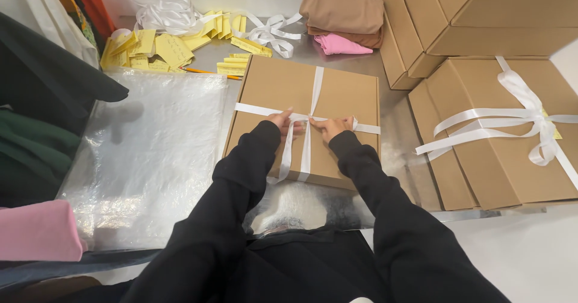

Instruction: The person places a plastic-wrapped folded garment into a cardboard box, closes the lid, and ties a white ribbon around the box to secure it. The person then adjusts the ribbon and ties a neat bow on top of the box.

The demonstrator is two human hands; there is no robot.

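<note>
A flat brown cardboard box (337,92) lies on the metal table in front of me. A white ribbon (256,108) crosses it both ways and meets near the middle. My left hand (283,122) pinches the ribbon just left of the crossing. My right hand (331,126) pinches it just right of the crossing. Both arms wear black sleeves. Two loose ribbon ends (288,155) hang down over the box's near edge between my wrists.
A clear plastic bag (150,152) lies flat to the left. Yellow paper notes (162,47) and loose white ribbon (171,13) sit at the back. Folded brown and pink cloth (343,23) lies beyond the box. Stacked boxes (481,20) and a ribbon-tied box (512,128) stand right.
</note>
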